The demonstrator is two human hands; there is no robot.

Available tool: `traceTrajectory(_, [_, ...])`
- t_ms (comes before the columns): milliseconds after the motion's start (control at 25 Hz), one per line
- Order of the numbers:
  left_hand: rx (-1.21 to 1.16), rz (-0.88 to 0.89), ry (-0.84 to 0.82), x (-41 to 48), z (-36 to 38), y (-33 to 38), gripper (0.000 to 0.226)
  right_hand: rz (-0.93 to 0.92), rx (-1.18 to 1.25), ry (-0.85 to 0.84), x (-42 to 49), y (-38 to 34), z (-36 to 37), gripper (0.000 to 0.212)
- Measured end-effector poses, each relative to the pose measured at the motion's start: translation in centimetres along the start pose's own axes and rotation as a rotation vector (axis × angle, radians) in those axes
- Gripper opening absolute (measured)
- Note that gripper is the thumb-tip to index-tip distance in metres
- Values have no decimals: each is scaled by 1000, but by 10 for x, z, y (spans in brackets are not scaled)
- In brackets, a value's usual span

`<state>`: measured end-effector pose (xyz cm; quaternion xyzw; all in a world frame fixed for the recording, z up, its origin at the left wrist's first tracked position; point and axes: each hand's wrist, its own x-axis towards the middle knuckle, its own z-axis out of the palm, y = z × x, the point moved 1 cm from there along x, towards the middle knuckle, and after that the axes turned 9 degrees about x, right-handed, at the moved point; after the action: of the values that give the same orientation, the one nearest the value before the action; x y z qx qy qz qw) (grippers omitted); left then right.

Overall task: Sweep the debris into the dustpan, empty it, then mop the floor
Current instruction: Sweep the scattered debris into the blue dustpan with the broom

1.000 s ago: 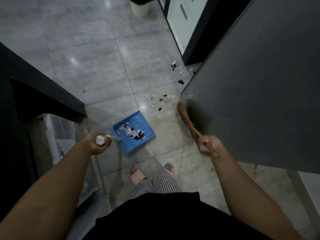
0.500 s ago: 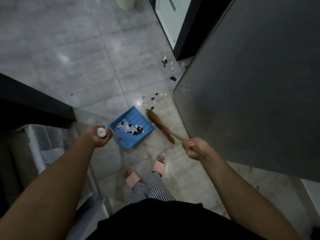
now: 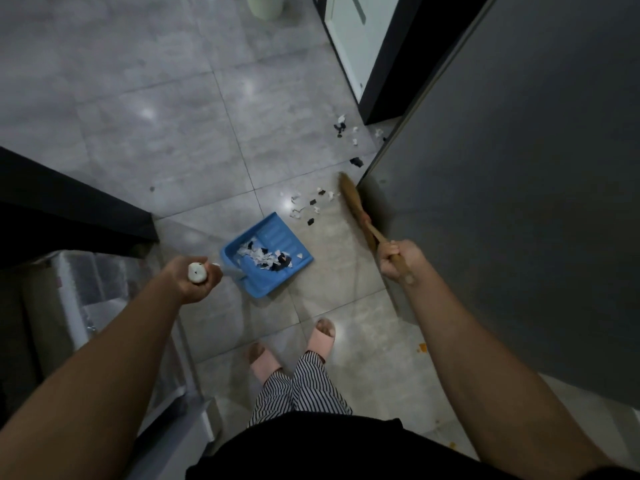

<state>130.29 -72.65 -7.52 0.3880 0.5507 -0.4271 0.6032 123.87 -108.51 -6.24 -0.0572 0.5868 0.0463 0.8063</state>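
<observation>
Grey tiled floor [image 3: 145, 98]: the blue dustpan [image 3: 268, 252] sits on it holding scraps. The left hand [image 3: 194, 278] grips its handle; the right hand [image 3: 394, 259] clamps the broom [image 3: 353, 206], bristles seemingly just beside loose debris [image 3: 310, 202].

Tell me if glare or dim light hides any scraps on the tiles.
Head view: dim overall; small glare spots on the floor, one beside the scraps near the broom; scraps still readable; edges bend from the wide lens; the dustpan is sharp.
</observation>
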Motion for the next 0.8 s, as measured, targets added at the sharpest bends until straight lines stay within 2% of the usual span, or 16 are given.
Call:
traceTrajectory(120, [-15, 7, 15, 4, -3, 2, 29, -56, -65, 68, 38, 14, 21, 37])
traceTrajectory(320, [-47, 2, 24, 11, 4, 13, 28, -8, -334, 150, 71, 22, 39, 22])
traceTrajectory(560, [-157, -31, -27, 23, 27, 15, 17, 71, -695, 252, 40, 37, -4, 28])
traceTrajectory(680, [-168, -21, -23, 29, 34, 18, 15, 188, -765, 259, 15, 29, -17, 29])
traceTrajectory(800, [-157, -3, -20, 28, 34, 14, 16, 181, -783, 260, -9, 19, -15, 30])
